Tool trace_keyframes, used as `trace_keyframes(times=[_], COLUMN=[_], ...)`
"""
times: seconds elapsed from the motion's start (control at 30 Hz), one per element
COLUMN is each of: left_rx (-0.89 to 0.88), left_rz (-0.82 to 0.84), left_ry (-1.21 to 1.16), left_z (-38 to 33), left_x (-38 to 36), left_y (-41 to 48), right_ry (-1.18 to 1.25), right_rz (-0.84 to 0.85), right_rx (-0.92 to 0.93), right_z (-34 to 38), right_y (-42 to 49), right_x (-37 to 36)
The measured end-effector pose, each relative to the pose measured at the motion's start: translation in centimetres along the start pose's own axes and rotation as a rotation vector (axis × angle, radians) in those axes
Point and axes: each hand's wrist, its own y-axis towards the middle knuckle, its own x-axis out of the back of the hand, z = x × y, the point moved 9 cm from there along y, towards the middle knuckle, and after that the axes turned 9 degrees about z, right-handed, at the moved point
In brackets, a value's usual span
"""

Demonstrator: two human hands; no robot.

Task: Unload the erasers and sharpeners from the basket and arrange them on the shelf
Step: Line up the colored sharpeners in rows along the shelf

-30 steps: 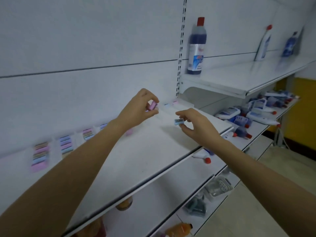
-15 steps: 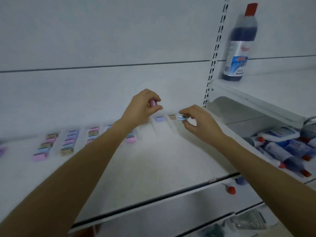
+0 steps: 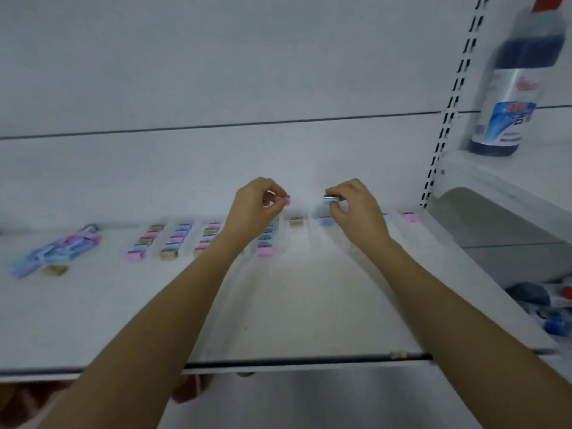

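Reaching deeper across the shelf point(image 3: 309, 320) than a second ago, I now have both hands at its back wall, with the filled rows point(image 3: 179, 239) below and left of my grips. My left hand point(image 3: 253, 209) pinches a pink eraser point(image 3: 286, 199). My right hand point(image 3: 356, 209) pinches a blue-and-silver piece point(image 3: 330, 198), likely a sharpener, and each is poised just above a barely started column, so placement looks imminent.

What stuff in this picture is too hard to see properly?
All in the head view:
- the pink piece in the left hand: fingers cover most of it, so eraser or sharpener is unclear.
- the blue piece in the right hand: small and blurred.
- the bottle: cap cut off by the top edge, label blurred.
- the pink-and-blue bundle at far left: motion blur.
- the basket: out of frame.
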Motion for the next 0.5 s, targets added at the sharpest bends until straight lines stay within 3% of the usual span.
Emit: trace_keyframes(times=[0.23, 0.5], left_rx=[0.056, 0.079], left_rz=[0.109, 0.259], left_ry=[0.050, 0.297], left_z=[1.7, 1.5], left_x=[-3.5, -5.5], left_y=[0.4, 0.6], right_ry=[-0.100, -0.342], right_rz=[0.109, 0.253], right_rx=[0.017, -0.066], right_z=[-0.7, -1.8], right_y=[-0.3, -0.2], right_x=[-1.2, -2.7])
